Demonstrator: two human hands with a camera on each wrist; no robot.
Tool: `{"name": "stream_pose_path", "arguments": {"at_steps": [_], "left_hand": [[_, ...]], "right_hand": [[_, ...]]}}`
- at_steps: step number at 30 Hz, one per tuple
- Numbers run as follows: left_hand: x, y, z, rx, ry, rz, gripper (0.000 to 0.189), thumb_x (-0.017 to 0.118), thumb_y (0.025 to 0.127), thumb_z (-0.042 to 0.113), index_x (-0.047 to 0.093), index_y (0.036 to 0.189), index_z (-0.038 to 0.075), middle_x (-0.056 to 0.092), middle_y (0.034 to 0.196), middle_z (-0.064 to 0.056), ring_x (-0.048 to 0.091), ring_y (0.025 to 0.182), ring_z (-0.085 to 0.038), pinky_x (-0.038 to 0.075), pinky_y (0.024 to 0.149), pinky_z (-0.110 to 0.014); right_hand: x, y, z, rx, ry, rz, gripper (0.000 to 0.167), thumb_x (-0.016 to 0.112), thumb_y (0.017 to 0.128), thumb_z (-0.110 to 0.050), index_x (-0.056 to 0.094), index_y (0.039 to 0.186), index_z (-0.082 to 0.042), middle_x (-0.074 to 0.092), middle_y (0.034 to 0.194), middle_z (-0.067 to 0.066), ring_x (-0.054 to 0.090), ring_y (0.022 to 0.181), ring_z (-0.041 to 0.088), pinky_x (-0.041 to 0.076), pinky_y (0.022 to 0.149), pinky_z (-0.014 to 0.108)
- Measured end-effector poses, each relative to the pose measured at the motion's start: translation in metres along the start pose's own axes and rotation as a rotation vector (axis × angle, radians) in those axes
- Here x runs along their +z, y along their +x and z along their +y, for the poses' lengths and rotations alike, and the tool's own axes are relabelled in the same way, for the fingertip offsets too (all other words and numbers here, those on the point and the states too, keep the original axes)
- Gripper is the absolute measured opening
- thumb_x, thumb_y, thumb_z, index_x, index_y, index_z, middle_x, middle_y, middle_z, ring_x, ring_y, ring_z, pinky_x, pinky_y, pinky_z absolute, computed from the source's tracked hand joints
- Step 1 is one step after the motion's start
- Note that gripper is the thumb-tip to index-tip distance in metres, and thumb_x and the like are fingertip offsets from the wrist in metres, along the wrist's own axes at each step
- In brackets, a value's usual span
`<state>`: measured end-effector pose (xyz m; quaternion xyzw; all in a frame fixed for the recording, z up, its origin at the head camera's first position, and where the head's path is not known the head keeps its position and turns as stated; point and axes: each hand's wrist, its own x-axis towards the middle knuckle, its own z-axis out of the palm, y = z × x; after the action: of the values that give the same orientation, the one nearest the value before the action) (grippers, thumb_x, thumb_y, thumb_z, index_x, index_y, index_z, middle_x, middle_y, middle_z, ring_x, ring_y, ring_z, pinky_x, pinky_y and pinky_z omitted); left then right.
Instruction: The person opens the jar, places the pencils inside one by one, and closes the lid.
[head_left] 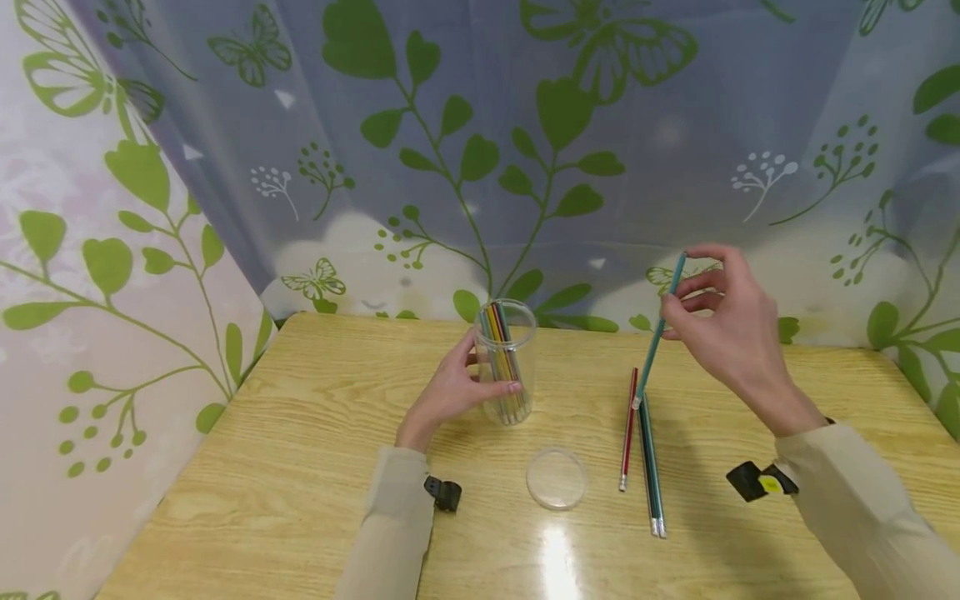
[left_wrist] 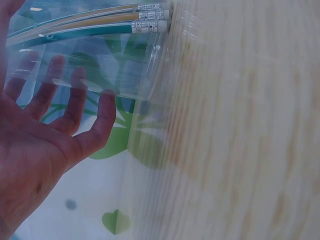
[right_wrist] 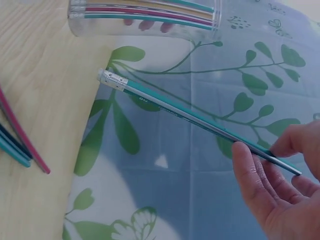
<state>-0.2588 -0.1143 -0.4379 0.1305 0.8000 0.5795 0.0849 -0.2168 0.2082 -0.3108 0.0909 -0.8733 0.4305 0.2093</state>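
Observation:
My left hand (head_left: 457, 383) grips a clear plastic cup (head_left: 517, 358) standing on the table, thumb across its front and fingers behind. Several pencils (head_left: 498, 350) lean inside, eraser ends down, in teal, yellow and red. My right hand (head_left: 727, 325) pinches a teal pencil (head_left: 660, 333) near its upper end, raised above the table with its white eraser pointing down. Below that eraser lie a red pencil (head_left: 628, 433) and dark teal pencils (head_left: 651, 475). In the right wrist view the held pencil (right_wrist: 190, 120) shows a silver ferrule.
A round clear lid (head_left: 556, 478) lies flat on the wooden table (head_left: 300, 483), in front of the cup. A patterned cloth (head_left: 480, 167) with leaves and butterflies hangs along the table's back edge, another (head_left: 112, 292) on the left side.

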Motion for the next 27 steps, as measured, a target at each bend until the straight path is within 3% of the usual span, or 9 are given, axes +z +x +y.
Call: {"name": "stream_pose_path", "arguments": {"at_steps": [12, 22, 27], "left_hand": [[-0.002, 0.001, -0.002, 0.006, -0.005, -0.006, 0.106, 0.089, 0.080, 0.026, 0.023, 0.159, 0.049, 0.040, 0.157, 0.002, 0.052, 0.134, -0.033, 0.056, 0.099, -0.052], [-0.001, 0.001, 0.001, 0.002, -0.008, -0.023, 0.105, 0.088, 0.082, 0.024, 0.021, 0.160, 0.047, 0.037, 0.160, 0.001, 0.049, 0.138, -0.034, 0.054, 0.102, -0.054], [-0.001, 0.000, 0.001, -0.004, -0.006, -0.019, 0.105, 0.088, 0.082, 0.025, 0.021, 0.160, 0.047, 0.038, 0.160, 0.001, 0.050, 0.138, -0.035, 0.054, 0.102, -0.054]], "right_hand": [[0.010, 0.014, -0.024, -0.113, 0.094, 0.008, 0.054, 0.067, 0.095, -0.007, 0.045, 0.144, -0.010, 0.064, 0.099, 0.008, 0.064, 0.074, -0.008, 0.058, 0.060, 0.015], [0.019, 0.022, -0.042, -0.238, 0.226, 0.124, 0.052, 0.067, 0.092, 0.001, 0.048, 0.140, -0.004, 0.062, 0.092, -0.008, 0.067, 0.074, -0.003, 0.058, 0.065, 0.014], [0.022, 0.023, -0.051, -0.308, 0.340, 0.181, 0.051, 0.067, 0.090, 0.006, 0.050, 0.137, -0.004, 0.064, 0.093, -0.007, 0.069, 0.072, 0.002, 0.060, 0.065, 0.017]]}}
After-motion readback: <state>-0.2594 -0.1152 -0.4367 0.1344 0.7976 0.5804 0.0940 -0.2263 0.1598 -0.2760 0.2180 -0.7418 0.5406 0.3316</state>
